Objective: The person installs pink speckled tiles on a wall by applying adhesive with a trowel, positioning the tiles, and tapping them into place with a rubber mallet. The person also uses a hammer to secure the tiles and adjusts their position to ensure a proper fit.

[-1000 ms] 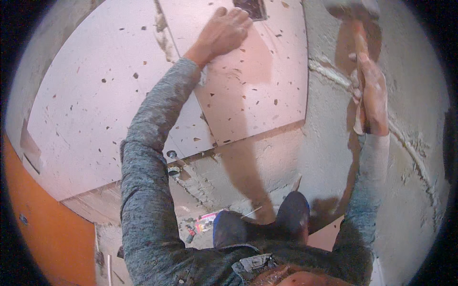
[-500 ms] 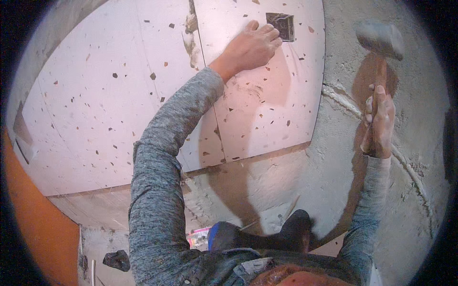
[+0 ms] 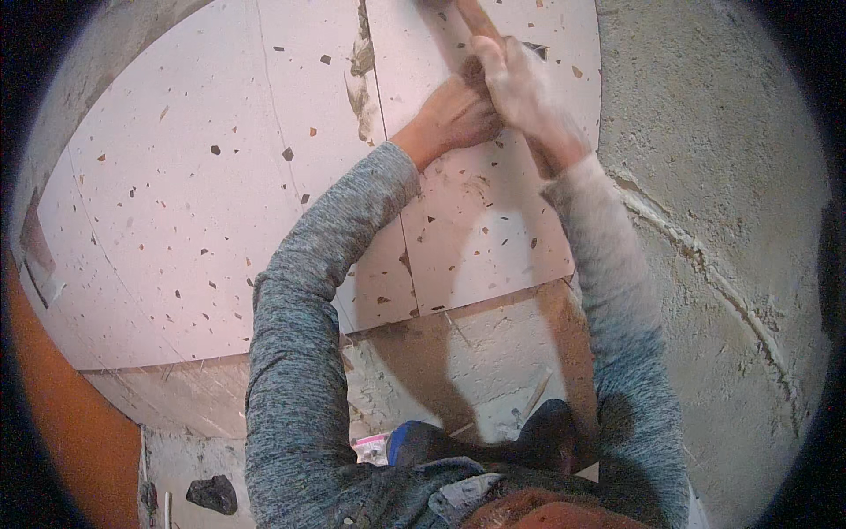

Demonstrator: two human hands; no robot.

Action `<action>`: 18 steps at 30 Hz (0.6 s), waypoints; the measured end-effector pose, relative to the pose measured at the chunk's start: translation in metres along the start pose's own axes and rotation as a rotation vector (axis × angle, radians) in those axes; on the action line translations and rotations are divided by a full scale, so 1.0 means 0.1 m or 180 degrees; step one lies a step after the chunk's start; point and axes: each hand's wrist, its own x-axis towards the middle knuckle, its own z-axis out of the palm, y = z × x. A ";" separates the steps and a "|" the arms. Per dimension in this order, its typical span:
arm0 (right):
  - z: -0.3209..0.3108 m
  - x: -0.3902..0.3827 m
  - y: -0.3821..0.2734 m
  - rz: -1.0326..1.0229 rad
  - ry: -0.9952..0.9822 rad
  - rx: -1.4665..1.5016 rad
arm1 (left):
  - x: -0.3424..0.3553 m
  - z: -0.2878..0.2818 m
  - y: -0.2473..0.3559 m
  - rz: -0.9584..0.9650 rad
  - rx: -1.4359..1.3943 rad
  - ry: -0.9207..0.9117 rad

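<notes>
My right hand (image 3: 529, 93) is closed round the wooden handle of a mallet (image 3: 480, 18). The mallet's head lies at the upper edge of the view and is mostly cut off. My left hand (image 3: 454, 115) rests against the pale speckled wall tile (image 3: 493, 256), just left of my right hand. Its fingers are largely hidden behind my right hand, so their pose does not show. Beside my right hand, a small part of a dark square cut-out (image 3: 538, 51) in the tile shows.
Another speckled tile (image 3: 203, 238) adjoins on the left, with a smear of mortar near the seam. Rough grey wall (image 3: 705, 115) lies to the right, with a filled groove (image 3: 696, 251) running down it. An orange surface (image 3: 62, 423) and a dark lump (image 3: 212, 495) are at lower left.
My right hand has swung the mallet from the bare wall at right, up and left over the tile. My left hand stays in nearly the same place, now covered by the right.
</notes>
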 end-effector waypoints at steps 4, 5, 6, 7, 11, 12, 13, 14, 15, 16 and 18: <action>-0.06 0.09 -0.05 -0.0542 0.0729 0.1689 | -0.07 0.02 -0.03 -0.0315 -0.0591 -0.0647; -0.08 -0.02 -0.14 -0.0547 0.0914 0.2206 | -0.04 -0.07 0.00 -0.0240 -0.0510 -0.0620; -0.08 -0.09 -0.18 -0.0544 0.1100 0.2721 | -0.03 -0.13 0.03 -0.0165 -0.0433 -0.0592; -0.06 -0.08 -0.15 -0.0808 0.1085 0.2585 | -0.01 -0.14 0.00 -0.0248 -0.0572 -0.0617; -0.02 0.02 -0.01 -0.0925 0.0448 0.0686 | -0.01 -0.03 0.01 -0.0477 -0.0636 -0.0433; -0.06 0.03 -0.02 -0.0831 0.0355 0.0609 | -0.03 -0.01 0.01 -0.0487 -0.0485 -0.0327; -0.10 0.05 -0.04 -0.0746 0.0261 0.0513 | -0.04 0.00 0.01 -0.0427 -0.0498 -0.0369; -0.13 0.04 -0.05 -0.0745 0.0362 0.1107 | -0.05 0.00 0.01 -0.0367 -0.0512 -0.0411; -0.15 0.03 -0.06 -0.0740 0.0459 0.1702 | -0.07 0.00 0.02 -0.0343 -0.0579 -0.0452; -0.13 -0.01 -0.08 -0.0894 0.0679 0.1641 | -0.07 -0.04 0.01 -0.0319 -0.0635 -0.0491; -0.09 -0.07 -0.12 -0.1196 0.1118 0.1511 | -0.06 -0.09 0.02 -0.0391 -0.0850 -0.0443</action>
